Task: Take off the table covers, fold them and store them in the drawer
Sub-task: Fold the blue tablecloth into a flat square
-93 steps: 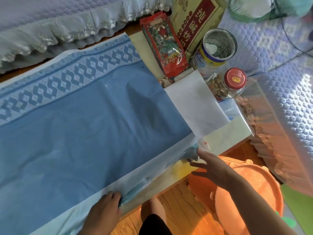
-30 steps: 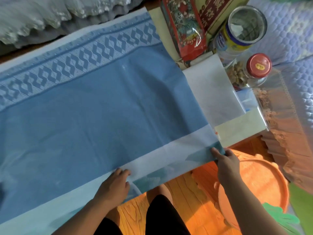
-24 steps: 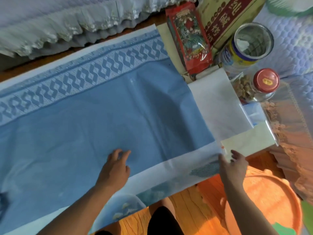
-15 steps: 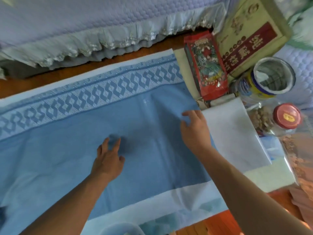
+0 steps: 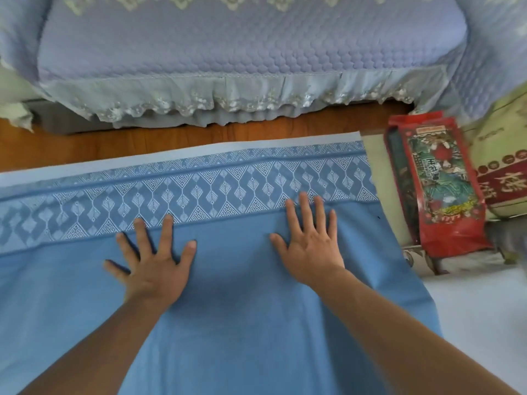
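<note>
Both your hands lie flat on the blue table cover [image 5: 242, 323], fingers spread and straight, gripping nothing. Your left hand [image 5: 152, 265] presses the plain blue field with its fingertips just reaching the lower edge of the patterned border [image 5: 182, 192]; your right hand [image 5: 309, 242] sits beside it, its fingertips crossing onto that same band.

The cover is spread across the surface and reaches from the near edge of the view to the far side, where a pale strip runs along its far edge. To the right of it stand a red packet [image 5: 436, 189] and a beige box with red lettering [image 5: 502, 166], and beyond the surface is a sofa under a quilted lavender cover [image 5: 242, 47].

As for progress, you look to be early on. The cover lies smooth and wide, with no compact folded bundle in sight, so most of the folding seems to lie ahead. No drawer shows anywhere in view, so storing is not yet begun. Whether other covers wait underneath, you cannot tell from here.
</note>
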